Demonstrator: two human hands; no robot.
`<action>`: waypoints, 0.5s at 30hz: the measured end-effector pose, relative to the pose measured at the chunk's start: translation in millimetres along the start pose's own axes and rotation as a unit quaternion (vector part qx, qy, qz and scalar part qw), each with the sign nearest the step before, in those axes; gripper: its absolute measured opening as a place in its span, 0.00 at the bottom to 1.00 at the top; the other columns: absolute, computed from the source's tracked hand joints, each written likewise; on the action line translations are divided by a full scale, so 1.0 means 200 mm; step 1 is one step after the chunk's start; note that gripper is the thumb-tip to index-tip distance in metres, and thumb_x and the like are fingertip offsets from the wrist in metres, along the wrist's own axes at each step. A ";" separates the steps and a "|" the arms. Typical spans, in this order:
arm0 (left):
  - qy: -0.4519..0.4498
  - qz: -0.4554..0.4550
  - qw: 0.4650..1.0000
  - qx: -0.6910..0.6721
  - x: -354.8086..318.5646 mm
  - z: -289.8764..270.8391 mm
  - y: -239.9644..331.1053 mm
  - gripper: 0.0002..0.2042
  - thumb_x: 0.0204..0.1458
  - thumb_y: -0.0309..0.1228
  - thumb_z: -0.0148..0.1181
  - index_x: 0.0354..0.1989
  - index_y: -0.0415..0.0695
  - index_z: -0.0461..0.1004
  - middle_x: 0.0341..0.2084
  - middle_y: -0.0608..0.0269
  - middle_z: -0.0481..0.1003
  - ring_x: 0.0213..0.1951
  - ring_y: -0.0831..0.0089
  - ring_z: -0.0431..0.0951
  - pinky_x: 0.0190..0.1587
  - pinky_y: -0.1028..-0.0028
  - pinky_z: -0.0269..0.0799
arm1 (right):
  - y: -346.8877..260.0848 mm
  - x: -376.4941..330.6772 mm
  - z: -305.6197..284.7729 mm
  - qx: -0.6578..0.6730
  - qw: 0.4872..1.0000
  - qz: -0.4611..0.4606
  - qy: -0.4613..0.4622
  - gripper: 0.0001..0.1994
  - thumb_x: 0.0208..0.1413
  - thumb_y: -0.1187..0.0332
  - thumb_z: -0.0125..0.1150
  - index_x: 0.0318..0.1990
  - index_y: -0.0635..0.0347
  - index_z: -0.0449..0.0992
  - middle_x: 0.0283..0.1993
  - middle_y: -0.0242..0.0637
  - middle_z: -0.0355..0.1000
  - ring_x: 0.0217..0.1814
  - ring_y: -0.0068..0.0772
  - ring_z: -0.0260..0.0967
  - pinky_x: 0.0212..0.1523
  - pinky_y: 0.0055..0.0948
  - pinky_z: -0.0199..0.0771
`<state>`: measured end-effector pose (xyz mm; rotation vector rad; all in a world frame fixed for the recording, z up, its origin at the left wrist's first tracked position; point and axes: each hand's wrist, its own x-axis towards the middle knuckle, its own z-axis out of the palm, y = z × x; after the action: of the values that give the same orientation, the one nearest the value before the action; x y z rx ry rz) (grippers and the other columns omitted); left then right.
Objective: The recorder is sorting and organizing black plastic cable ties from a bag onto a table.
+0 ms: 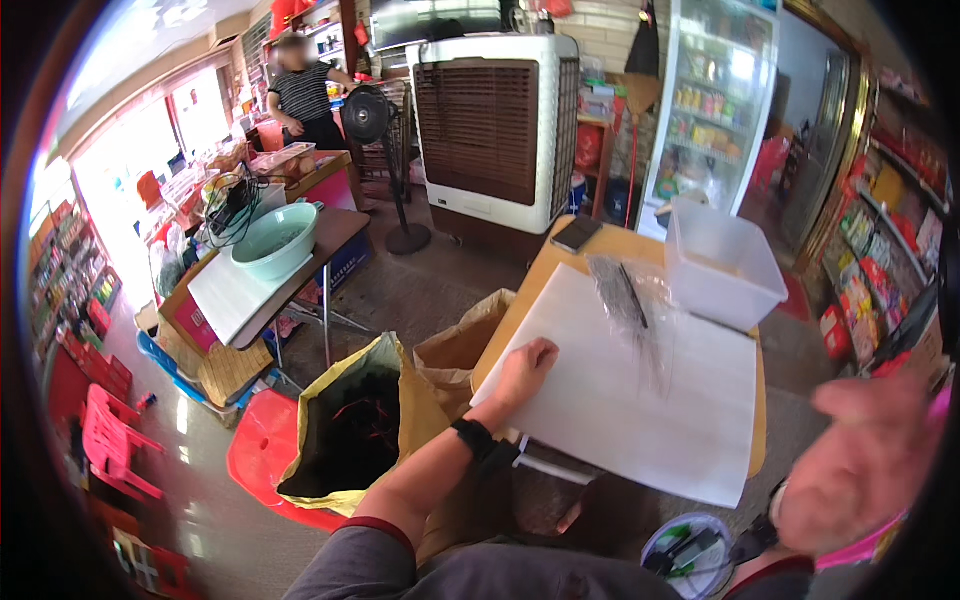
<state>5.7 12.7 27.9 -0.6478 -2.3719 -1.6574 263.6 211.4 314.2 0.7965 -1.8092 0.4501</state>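
My left hand rests on the left part of a white sheet that covers a small wooden table. Its fingers are curled in, and whatever they may hold is hidden. Raised at the right, close to the camera, my right hand is smeared by motion, so its fingers do not show clearly. On the sheet's far side lies a clear plastic bag of thin strands, with a dark pen-like stick on it. A translucent plastic bin stands at the table's far right corner, and a dark phone lies at the far left corner.
A yellow-edged sack of dark material stands on a red stool at my left, beside a brown paper bag. A round bin is by my right leg. Beyond are a side table with a green basin, a fan, an air cooler and a person.
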 end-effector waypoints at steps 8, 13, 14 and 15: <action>-0.001 0.014 0.999 0.043 -0.05 -0.08 0.04 0.06 0.53 0.30 0.54 0.35 0.42 0.74 0.31 0.53 0.77 0.36 0.54 0.77 0.39 0.64 0.72 | 0.35 -0.93 0.44 0.130 0.836 0.518 -0.126 0.06 0.55 0.76 0.55 0.38 0.67 0.74 0.29 0.36 0.72 0.30 0.20 0.69 0.30 0.21 0.69; 0.011 0.016 0.999 0.046 -0.09 -0.10 0.02 0.07 0.54 0.30 0.53 0.35 0.42 0.73 0.31 0.51 0.77 0.36 0.52 0.76 0.40 0.63 0.71 | 0.50 -1.16 0.47 -0.006 0.815 0.556 -0.161 0.05 0.55 0.73 0.55 0.31 0.66 0.73 0.21 0.32 0.68 0.23 0.19 0.62 0.23 0.23 0.62; 0.003 0.017 0.999 0.048 -0.08 -0.09 0.02 0.07 0.54 0.31 0.53 0.35 0.42 0.73 0.31 0.51 0.77 0.37 0.52 0.76 0.40 0.62 0.71 | 0.54 -1.22 0.48 -0.009 0.814 0.559 -0.161 0.05 0.55 0.73 0.55 0.31 0.66 0.73 0.21 0.32 0.68 0.23 0.19 0.62 0.23 0.23 0.62; -0.003 0.019 0.999 0.050 -0.07 -0.09 0.01 0.07 0.54 0.31 0.53 0.35 0.42 0.73 0.31 0.51 0.77 0.37 0.52 0.76 0.40 0.62 0.71 | 0.58 -1.30 0.49 -0.017 0.821 0.552 -0.148 0.05 0.55 0.73 0.56 0.31 0.66 0.73 0.20 0.32 0.68 0.22 0.20 0.60 0.23 0.24 0.61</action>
<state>18.1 -7.4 31.4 -0.6771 -2.4124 -1.5135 171.4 310.7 44.2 -0.3459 -2.4495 1.0599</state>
